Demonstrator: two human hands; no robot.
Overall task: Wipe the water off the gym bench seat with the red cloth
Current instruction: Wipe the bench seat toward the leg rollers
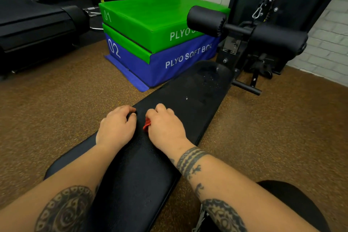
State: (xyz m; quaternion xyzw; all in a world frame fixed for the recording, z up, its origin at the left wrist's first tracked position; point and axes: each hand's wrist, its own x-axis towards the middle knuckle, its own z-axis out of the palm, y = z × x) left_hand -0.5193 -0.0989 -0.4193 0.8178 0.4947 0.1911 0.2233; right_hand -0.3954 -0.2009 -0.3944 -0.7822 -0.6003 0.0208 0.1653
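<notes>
A long black padded gym bench (pixel 197 88) runs from the near left to the far right. Small water drops (pixel 211 79) glisten on its far seat part. My right hand (pixel 165 128) rests on the bench middle, closed over a bunched red cloth (pixel 146 124), of which only a small fold shows at the thumb side. My left hand (pixel 116 126) lies beside it on the pad's left edge, fingers curled down against the pad, holding nothing that I can see.
Stacked green and blue plyo soft boxes (pixel 150 43) stand left of the bench's far end. Black foam leg rollers (pixel 207 19) and the machine frame rise beyond the seat. A treadmill (pixel 37 30) sits at far left. Brown speckled floor surrounds the bench.
</notes>
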